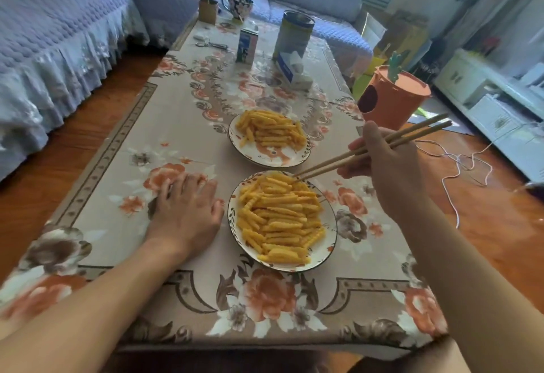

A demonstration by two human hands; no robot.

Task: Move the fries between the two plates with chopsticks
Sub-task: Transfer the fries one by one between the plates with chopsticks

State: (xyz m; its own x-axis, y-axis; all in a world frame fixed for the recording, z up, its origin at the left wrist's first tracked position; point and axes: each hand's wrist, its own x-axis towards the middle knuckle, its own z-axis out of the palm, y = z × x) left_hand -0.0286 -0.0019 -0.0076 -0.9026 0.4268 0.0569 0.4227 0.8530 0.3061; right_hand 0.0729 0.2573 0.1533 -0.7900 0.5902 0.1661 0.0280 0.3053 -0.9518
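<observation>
Living room, low table (188, 125) under a floral cloth, sofa behind. My right hand (391, 172) is curled round the chopsticks (365, 152), gripped mid-shaft so the tips get reach; they slant down to the far rim of the near plate (331, 250), tips close together in the fries (279, 219) there. Can't tell if a fry is actually pinched. Near plate is the landmark: far plate (273, 160) sits just beyond it, also heaped with fries, close enough for a short carry. My left hand (188, 210) lies flat on the cloth just left of the near plate, fingers spread, holding nothing, probably bracing me. Well beyond: tissue box (290, 69), tin can (294, 34), carton (247, 46), mug (238, 6). Orange bin (394, 99) off the table's right edge.
</observation>
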